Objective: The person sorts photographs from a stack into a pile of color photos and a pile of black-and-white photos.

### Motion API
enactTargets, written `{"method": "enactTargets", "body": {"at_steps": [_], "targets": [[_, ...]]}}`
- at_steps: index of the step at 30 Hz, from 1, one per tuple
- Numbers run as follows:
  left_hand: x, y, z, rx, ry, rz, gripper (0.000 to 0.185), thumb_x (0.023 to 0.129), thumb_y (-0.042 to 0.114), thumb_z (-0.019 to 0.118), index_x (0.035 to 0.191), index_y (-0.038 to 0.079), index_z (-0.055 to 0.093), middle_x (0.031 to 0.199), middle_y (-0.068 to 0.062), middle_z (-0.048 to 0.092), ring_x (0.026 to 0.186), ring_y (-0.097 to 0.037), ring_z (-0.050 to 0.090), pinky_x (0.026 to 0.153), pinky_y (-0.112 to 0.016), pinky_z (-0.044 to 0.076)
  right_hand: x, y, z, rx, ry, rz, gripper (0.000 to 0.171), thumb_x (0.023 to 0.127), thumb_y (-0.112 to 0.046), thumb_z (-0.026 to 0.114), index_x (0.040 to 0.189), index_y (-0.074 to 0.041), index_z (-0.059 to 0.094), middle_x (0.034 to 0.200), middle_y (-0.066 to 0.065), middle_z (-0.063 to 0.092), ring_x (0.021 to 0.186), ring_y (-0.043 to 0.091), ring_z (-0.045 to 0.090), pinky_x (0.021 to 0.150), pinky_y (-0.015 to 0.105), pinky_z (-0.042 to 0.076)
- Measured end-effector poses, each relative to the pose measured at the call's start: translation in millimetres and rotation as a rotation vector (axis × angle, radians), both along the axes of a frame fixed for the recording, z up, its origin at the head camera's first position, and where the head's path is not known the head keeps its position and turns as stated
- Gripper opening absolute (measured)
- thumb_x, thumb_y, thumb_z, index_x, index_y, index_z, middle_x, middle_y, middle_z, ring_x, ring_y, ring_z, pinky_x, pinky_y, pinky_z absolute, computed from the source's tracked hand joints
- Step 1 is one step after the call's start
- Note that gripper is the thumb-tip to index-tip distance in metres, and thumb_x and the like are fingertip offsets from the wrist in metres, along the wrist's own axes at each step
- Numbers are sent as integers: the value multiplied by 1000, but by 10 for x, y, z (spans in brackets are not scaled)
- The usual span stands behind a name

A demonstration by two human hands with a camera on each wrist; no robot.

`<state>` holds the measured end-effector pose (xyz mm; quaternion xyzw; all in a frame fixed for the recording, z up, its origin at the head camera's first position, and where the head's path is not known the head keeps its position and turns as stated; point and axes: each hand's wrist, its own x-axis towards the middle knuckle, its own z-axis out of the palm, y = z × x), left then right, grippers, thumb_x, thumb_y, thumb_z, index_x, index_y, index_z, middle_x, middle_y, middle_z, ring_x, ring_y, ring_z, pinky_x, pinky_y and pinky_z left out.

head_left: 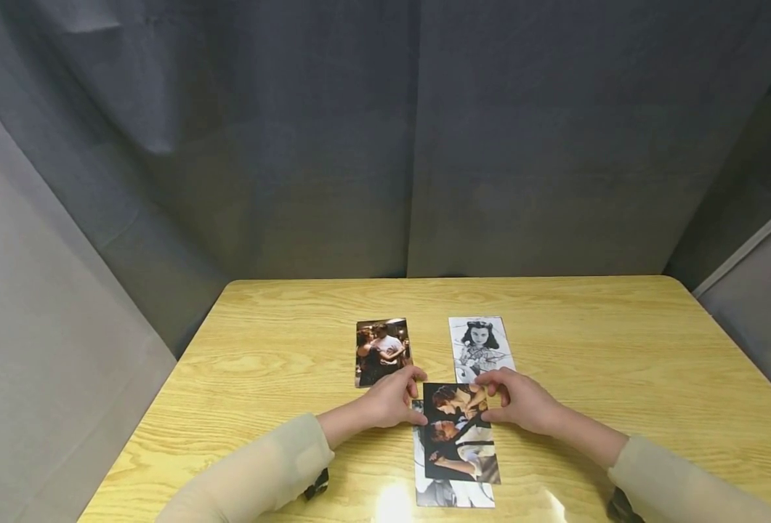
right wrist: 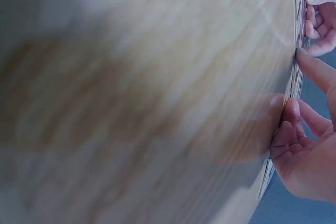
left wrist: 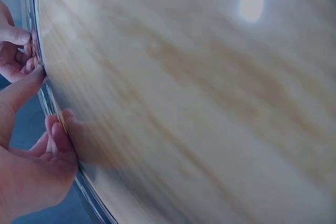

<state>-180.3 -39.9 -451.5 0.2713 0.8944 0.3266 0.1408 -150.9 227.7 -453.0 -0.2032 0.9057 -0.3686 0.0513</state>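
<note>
A colour photo of a couple in an embrace (head_left: 461, 436) lies between my hands, overlapping a black-and-white photo (head_left: 450, 495) that shows along its left and lower edges. My left hand (head_left: 388, 399) is at the left side, its thumb touching the photo's edge and its index finger near the upper corner. On the other side, my right hand (head_left: 522, 403) holds the colour photo by its right edge with thumb and fingers. The left wrist view shows the left fingers (left wrist: 60, 140) low against the table. Most of the lower photo is covered.
Farther back on the wooden table (head_left: 280, 341) lie a colour photo of a dancing couple (head_left: 381, 356) at left and a black-and-white portrait (head_left: 479, 347) at right. A dark grey curtain (head_left: 333, 145) hangs behind the table. Light glares off the table's near part.
</note>
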Motion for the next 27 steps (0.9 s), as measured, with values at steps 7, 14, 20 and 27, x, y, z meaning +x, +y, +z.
{"method": "enactTargets", "body": {"at_steps": [7, 14, 20, 27], "targets": [[3, 8, 3, -3, 1, 9, 65, 73, 15, 87, 129, 5, 56, 86, 1, 53, 63, -4, 47, 66, -22, 41, 11, 6, 13, 18, 6, -14, 53, 73, -12, 85, 118, 4, 62, 87, -1, 52, 64, 8, 44, 58, 25, 40], [-5, 2, -2, -6, 20, -11, 61, 73, 15, 87, 126, 6, 58, 86, 1, 53, 62, -4, 46, 66, -22, 41, 11, 6, 14, 14, 7, -1, 50, 72, -11, 85, 116, 3, 63, 87, 0, 52, 64, 8, 43, 58, 26, 39], [-19, 4, -12, -2, 21, -15, 64, 71, 14, 88, 127, 6, 59, 85, 1, 54, 61, -3, 46, 65, -21, 41, 27, -12, 24, 30, 16, -31, 53, 70, -11, 86, 115, 5, 62, 86, -1, 52, 65, 8, 44, 59, 26, 41], [-23, 5, -16, -18, 46, -18, 64, 71, 16, 89, 127, 6, 61, 84, 4, 54, 63, -1, 47, 67, -20, 41, 51, -42, 36, 62, 51, -61, 48, 69, -11, 87, 110, 2, 67, 84, -2, 52, 64, 7, 45, 60, 26, 41]]}}
